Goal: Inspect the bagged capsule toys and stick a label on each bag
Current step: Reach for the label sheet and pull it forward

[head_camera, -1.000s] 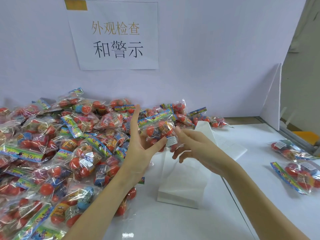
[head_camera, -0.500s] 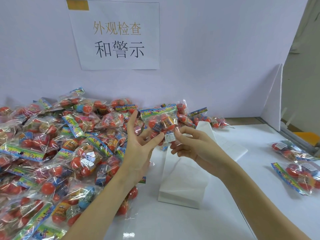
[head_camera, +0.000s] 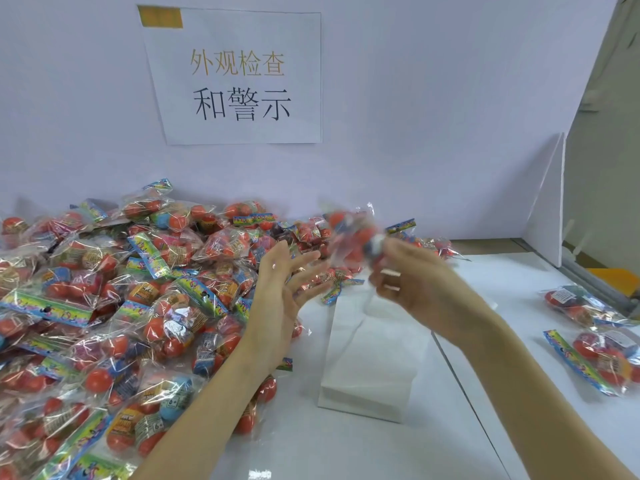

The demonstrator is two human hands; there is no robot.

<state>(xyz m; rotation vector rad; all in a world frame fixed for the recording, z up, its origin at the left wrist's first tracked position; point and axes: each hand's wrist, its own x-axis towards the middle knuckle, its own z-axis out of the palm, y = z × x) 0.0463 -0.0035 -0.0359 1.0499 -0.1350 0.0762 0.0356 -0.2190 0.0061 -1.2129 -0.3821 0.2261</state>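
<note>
Swinging to the right, the bag of capsule toys [head_camera: 349, 233] is now carried by the right hand [head_camera: 412, 289] alone, blurred by motion, whereas half a second ago both hands held it in front of the heap and the right fingers pressed a small white label onto its lower edge. The left hand [head_camera: 280, 289] has let go: it stands upright with fingers spread wide and holds nothing, just left of the bag. The right hand's fingers are curled round the bag's lower end, and a white patch at the grip may be the label, though blur hides the detail.

I judge that the label is on and this bag is finished, heading for the two done bags [head_camera: 595, 334] lying on the white table [head_camera: 346, 445] at far right. The big heap of unlabelled bags [head_camera: 114, 306] fills the left side, so most of the work remains. A white paper stack [head_camera: 367, 368] lies between the arms, likely the label sheets. The left hand seems ready to reach for the next bag.
</note>
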